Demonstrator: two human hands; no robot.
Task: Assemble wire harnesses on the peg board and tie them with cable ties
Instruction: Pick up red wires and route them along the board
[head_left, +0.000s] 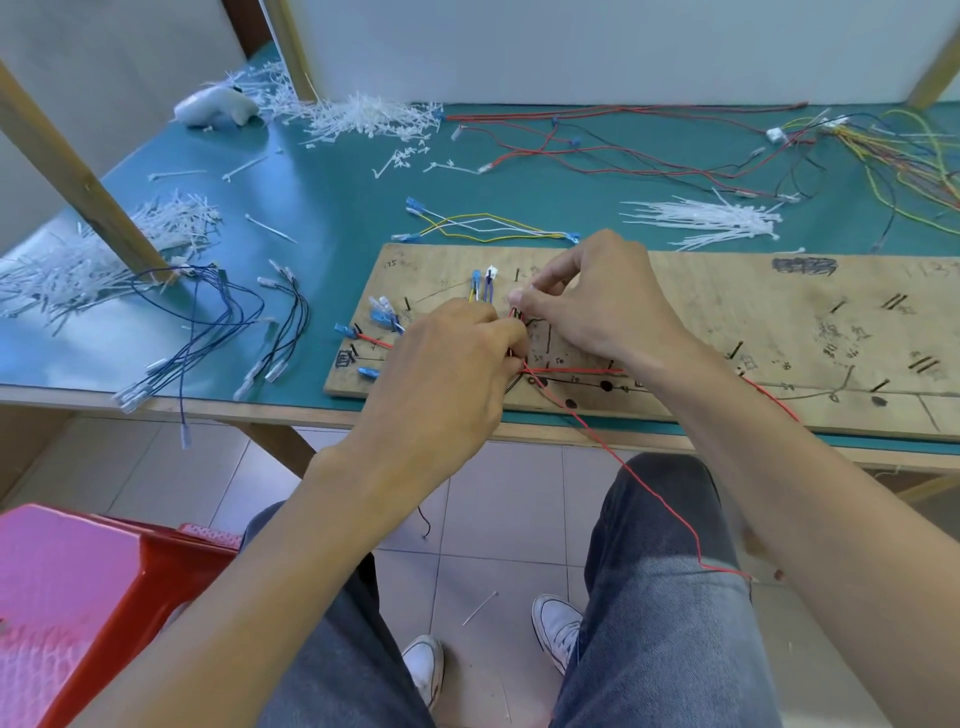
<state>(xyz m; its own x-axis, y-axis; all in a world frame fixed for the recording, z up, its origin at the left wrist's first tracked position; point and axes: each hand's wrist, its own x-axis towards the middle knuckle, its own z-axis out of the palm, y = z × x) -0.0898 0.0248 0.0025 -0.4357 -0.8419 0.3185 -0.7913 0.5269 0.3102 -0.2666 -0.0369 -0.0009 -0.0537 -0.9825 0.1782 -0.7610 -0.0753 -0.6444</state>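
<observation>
1. Right hand (602, 306): thumb and forefinger, the fingers (517, 297) doing the work, are pinched closed on the top of a thin bundle of wires (516, 316), red and black. Whether a tie sits in the pinch is too small to tell.
2. Left hand (452, 364): fingers curled round the same bundle just below, gripping it.
3. The bundle stands over the left half of the peg board (727, 312), among the pegs.
4. Done so far: leads with blue connectors (382, 312) are laid out at the board's left end. One red wire (649, 488) runs off the board's near edge and hangs across the person's lap.
5. Left to do, by my reading: the board's right half shows bare pegs and pencilled routes only, so the harness looks early to midway.
6. Supply: a bunch of white cable ties (717, 221) lies on the green surface (337, 208) just beyond the board's far edge. Spare blue leads (208, 322) lie left of the board.
</observation>
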